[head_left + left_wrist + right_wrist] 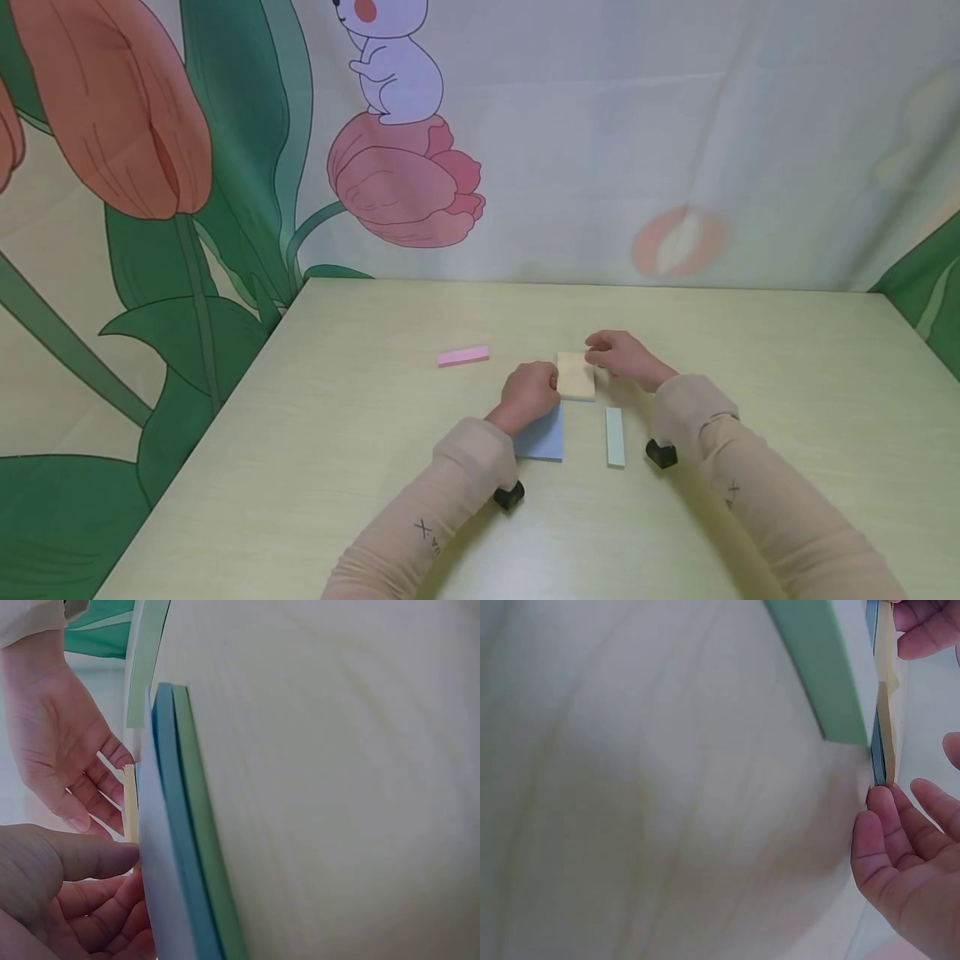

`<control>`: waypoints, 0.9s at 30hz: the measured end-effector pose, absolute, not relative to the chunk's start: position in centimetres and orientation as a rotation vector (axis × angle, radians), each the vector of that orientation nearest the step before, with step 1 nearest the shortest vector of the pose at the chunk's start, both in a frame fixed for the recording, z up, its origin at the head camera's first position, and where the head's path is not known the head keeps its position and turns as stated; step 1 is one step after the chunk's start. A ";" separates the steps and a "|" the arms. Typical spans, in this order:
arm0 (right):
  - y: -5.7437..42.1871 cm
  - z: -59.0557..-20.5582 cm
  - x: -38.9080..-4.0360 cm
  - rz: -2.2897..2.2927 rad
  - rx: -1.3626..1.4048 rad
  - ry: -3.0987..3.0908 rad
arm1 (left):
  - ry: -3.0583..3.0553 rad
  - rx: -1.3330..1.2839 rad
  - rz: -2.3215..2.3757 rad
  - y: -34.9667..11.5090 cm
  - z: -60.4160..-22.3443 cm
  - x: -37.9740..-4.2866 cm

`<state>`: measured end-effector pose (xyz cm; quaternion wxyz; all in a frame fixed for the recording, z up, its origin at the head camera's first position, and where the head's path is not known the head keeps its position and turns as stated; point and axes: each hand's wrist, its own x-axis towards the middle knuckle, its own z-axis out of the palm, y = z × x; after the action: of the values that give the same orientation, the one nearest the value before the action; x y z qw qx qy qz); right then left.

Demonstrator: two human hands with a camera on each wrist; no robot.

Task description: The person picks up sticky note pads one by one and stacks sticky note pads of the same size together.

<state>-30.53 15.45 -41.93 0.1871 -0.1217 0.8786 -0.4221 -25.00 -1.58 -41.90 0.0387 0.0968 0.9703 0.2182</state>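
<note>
A pale yellow sticky note pad [576,375] lies on a blue layer whose edge shows below it. At its left edge my left hand [531,392] is curled, thumb and fingers pinching the side. My right hand [628,357] touches the right side with loosely bent fingertips. In the right wrist view those fingers [889,836] meet the end of the layered pad, thumb apart. Under my left wrist lies a larger blue pad [543,437]; the left wrist view shows a green layer [202,847] beneath it.
A narrow pink pad [463,356] lies to the left, farther back. A narrow light green pad [615,437] lies in front of my right hand. All rest on a pale wood-grain table [300,467], with a printed cloth [570,167] hanging behind.
</note>
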 end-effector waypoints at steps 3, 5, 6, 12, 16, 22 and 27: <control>15.5 -42.0 -30.5 -1.187 -0.358 2.478 | 2.981 0.298 0.672 -1.6 -41.9 -24.9; 15.5 -42.0 -30.5 -1.188 -0.363 2.483 | 2.983 0.297 0.667 -1.6 -41.9 -24.9; 15.5 -42.0 -30.5 -1.186 -0.369 2.487 | 2.986 0.296 0.666 -1.6 -41.9 -24.9; 15.4 -41.8 -30.3 -1.180 -0.370 2.501 | 2.992 0.291 0.652 -1.5 -42.0 -25.0; 15.5 -41.8 -30.2 -1.190 -0.367 2.494 | 2.989 0.286 0.659 -1.5 -42.1 -24.9; 15.6 -41.9 -30.1 -1.224 -0.375 2.482 | 2.985 0.286 0.658 -1.5 -42.2 -25.0; 15.6 -42.1 -30.3 -1.241 -0.374 2.482 | 2.988 0.289 0.648 -1.5 -42.2 -25.0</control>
<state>-30.27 15.64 -42.05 0.1701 -0.1316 0.8734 -0.4369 -25.03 -1.50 -42.16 0.0351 0.0941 0.9724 0.2108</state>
